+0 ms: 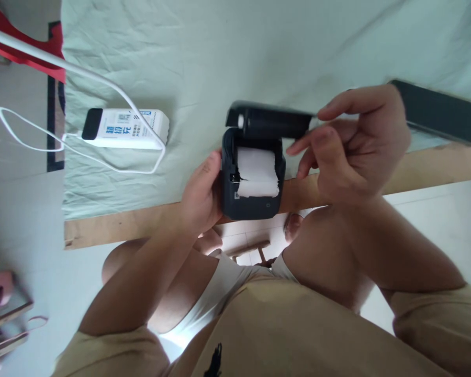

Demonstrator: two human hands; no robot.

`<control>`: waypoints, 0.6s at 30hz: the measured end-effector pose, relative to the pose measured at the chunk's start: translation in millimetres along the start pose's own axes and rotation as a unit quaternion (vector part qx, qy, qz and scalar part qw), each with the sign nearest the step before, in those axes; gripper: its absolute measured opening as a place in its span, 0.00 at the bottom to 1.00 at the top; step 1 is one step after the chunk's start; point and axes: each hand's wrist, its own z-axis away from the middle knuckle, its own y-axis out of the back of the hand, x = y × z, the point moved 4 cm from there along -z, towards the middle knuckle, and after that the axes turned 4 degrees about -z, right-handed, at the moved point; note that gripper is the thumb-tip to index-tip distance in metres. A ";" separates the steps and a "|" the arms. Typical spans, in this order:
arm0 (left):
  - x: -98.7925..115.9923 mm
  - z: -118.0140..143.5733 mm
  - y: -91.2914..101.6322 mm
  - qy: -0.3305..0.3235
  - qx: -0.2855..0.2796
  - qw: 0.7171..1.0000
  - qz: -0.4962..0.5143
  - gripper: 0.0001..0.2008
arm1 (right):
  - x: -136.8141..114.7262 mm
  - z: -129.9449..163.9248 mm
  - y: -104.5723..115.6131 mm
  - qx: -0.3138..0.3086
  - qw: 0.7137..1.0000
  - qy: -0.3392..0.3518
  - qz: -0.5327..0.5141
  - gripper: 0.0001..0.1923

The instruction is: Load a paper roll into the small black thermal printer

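My left hand grips the left side of a small dark portable printer near the table's front edge. A paper roll, white with ragged dark edges, sits in the printer's uncovered compartment. Above the far end of the printer is its black lid, with a small white piece at its left end. The thumb and fingers of my right hand pinch the lid's right end, which is slightly blurred. Whether the lid is still joined to the printer, I cannot tell.
A white power bank with a black end and a white cable lies at left on the pale green cloth. Behind my right hand rests a dark phone-like slab. A bare wooden edge runs along the table front.
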 end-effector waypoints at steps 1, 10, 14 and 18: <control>1.1 1.3 -0.9 0.001 -0.011 1.000 -0.009 0.19 | -1.5 -0.9 -0.8 0.016 1.000 0.008 -0.005 0.11; 8.2 11.6 -6.8 0.017 -0.068 0.996 -0.056 0.19 | -3.7 -9.9 -18.0 -0.206 0.931 0.081 0.291 0.09; 6.9 10.1 -5.4 0.020 -0.088 0.994 -0.065 0.20 | -5.6 -10.4 -18.3 -0.281 0.924 0.046 0.256 0.20; 5.4 6.0 -6.1 0.044 -0.071 0.996 -0.021 0.18 | -12.7 -9.6 -5.0 -0.224 0.967 -0.025 0.117 0.23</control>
